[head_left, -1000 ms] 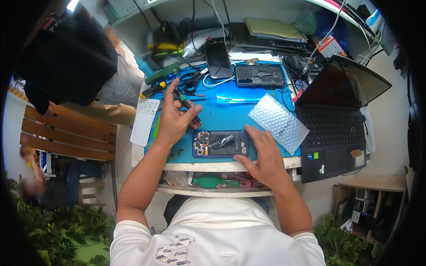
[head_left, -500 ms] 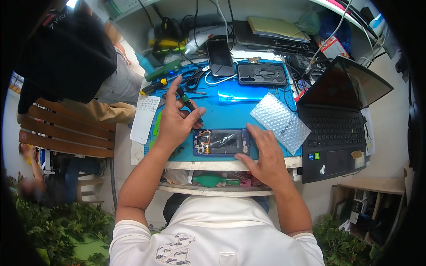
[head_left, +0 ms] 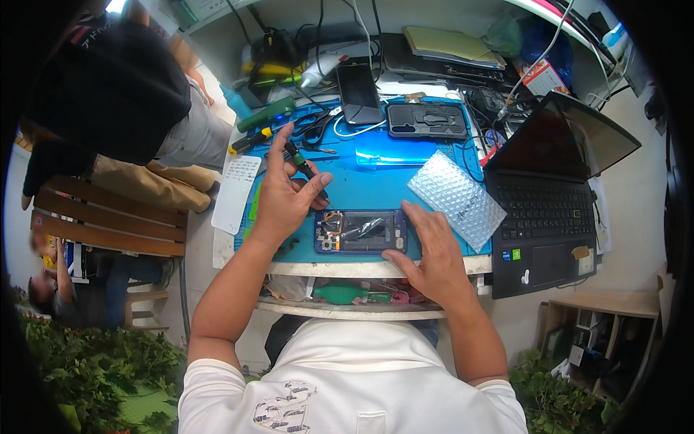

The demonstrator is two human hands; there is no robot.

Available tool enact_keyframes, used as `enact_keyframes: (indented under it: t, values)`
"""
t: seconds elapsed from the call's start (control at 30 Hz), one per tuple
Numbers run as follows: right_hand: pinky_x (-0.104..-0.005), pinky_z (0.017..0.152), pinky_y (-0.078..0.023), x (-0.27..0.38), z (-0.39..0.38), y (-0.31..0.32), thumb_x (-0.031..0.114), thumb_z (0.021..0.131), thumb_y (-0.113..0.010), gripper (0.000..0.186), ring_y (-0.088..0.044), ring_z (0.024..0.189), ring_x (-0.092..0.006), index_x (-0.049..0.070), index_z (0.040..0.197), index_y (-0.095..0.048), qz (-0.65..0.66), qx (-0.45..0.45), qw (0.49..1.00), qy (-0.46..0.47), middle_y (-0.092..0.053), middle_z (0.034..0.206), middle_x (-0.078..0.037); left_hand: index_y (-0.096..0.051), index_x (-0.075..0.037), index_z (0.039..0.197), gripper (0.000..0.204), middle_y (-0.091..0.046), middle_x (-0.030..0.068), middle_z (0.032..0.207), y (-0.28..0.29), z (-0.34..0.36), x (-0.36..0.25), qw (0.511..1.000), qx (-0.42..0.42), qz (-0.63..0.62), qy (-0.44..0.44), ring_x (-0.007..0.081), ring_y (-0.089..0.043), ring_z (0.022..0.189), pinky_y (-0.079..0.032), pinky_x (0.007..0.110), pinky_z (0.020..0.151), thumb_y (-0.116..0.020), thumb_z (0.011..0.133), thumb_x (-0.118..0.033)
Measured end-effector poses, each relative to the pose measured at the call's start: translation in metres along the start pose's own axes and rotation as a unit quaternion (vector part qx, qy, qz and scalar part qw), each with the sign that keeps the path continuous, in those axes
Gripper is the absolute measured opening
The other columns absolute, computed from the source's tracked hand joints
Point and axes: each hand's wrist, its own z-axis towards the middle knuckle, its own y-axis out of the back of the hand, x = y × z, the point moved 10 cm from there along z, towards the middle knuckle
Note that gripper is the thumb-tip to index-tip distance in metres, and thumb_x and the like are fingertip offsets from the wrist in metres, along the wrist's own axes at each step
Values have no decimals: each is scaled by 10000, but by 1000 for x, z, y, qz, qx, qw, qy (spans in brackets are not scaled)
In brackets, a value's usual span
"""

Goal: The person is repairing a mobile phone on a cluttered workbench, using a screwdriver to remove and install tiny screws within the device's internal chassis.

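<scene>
An opened smartphone (head_left: 361,231) lies flat on the blue work mat (head_left: 361,192), its inner parts, flat cables and camera module showing. My right hand (head_left: 434,253) grips its right end, the thumb at the near corner and the fingers at the far one. A black and green screwdriver (head_left: 301,160) is held in my left hand (head_left: 289,195), with the index finger stretched up along it. The tool's tip points down near the phone's upper left corner; I cannot tell whether it touches.
A laptop (head_left: 542,210) stands open on the right beside bubble wrap (head_left: 459,200). Behind the mat's middle lie another phone (head_left: 359,94), a dark phone case (head_left: 426,121) and scissors (head_left: 315,130). A white card (head_left: 237,194) rests at the left edge. A person in black (head_left: 123,94) stands left.
My hands, the screwdriver and the opened phone stay almost still. On the left, the people in the background have shifted slightly.
</scene>
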Motion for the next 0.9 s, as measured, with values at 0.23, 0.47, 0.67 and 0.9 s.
enact_keyframes:
  t: [0.23,0.47,0.67,0.9]
  values:
    - [-515,1103,-542,-1,0,0,248,914,-954,890,-634,1265,-440,-50,1627,-514,0,2,1000,-3,-639,1537,-267,-149,-150,1822,1065,-741,84,1047,-3,0,1,1000,11,9,0,177,-812,782,-720,332,652,-853,1030,-36]
    - [-513,1104,-546,0,1,1,243,909,-957,878,-638,1265,-441,-50,1617,-530,0,2,1000,-6,-647,1532,-267,-146,-145,1821,1063,-722,77,1074,-2,0,5,1000,15,18,7,171,-809,807,-738,338,668,-844,1030,-15]
    - [-512,1103,-545,1,1,1,239,906,-959,881,-640,1266,-443,-50,1618,-530,0,-2,1000,-1,-648,1533,-268,-153,-141,1820,1062,-721,76,1070,-1,-1,5,1000,12,17,6,167,-808,804,-737,336,665,-849,1028,-20]
    - [-516,1105,-539,1,0,1,240,908,-958,879,-640,1256,-446,-52,1617,-529,-1,-7,1000,4,-647,1529,-274,-196,-143,1816,1049,-773,87,981,1,0,5,1000,-10,6,9,152,-798,733,-676,305,617,-880,1023,-81]
